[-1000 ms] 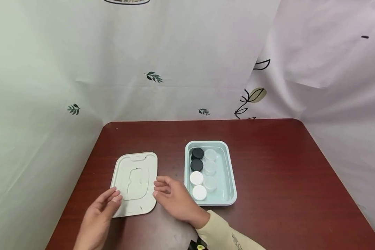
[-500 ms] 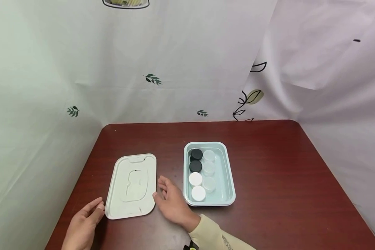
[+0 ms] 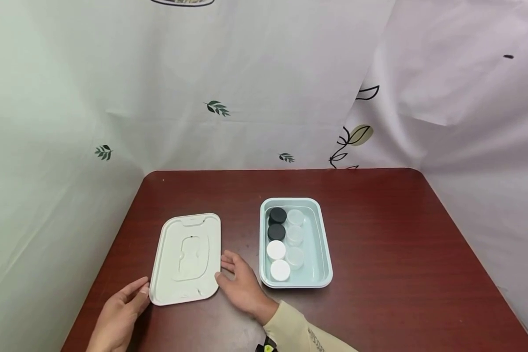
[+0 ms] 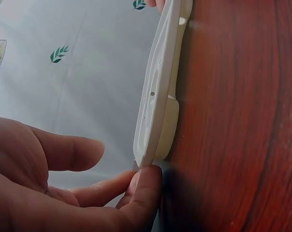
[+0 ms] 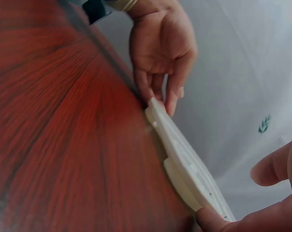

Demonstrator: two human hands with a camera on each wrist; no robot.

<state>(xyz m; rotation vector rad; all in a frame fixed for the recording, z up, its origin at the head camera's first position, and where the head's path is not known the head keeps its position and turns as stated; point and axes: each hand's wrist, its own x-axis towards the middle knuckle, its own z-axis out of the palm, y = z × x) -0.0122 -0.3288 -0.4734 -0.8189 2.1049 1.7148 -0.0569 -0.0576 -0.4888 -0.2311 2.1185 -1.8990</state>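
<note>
A pale plastic lid (image 3: 192, 258) with moulded ridges lies on the left side of the table. My left hand (image 3: 121, 310) touches the lid's left edge with its fingertips; the left wrist view shows the thumb apart from the lid (image 4: 158, 82). Across from it, my right hand (image 3: 245, 288) has its fingers at the right edge. In the right wrist view a fingertip meets the rim of the lid (image 5: 189, 159), while the thumb stands away from it.
Right of the lid stands a light blue tray (image 3: 315, 252). Black round caps (image 3: 276, 231), white round caps (image 3: 276, 250) and translucent round pieces (image 3: 295, 235) sit inside in two columns. A printed curtain (image 3: 255, 83) hangs behind the dark red table (image 3: 391, 259).
My left hand has moved left and down from over the lid's corner to its left edge. The right hand has come slightly lower along the right edge. The lid has shifted slightly left.
</note>
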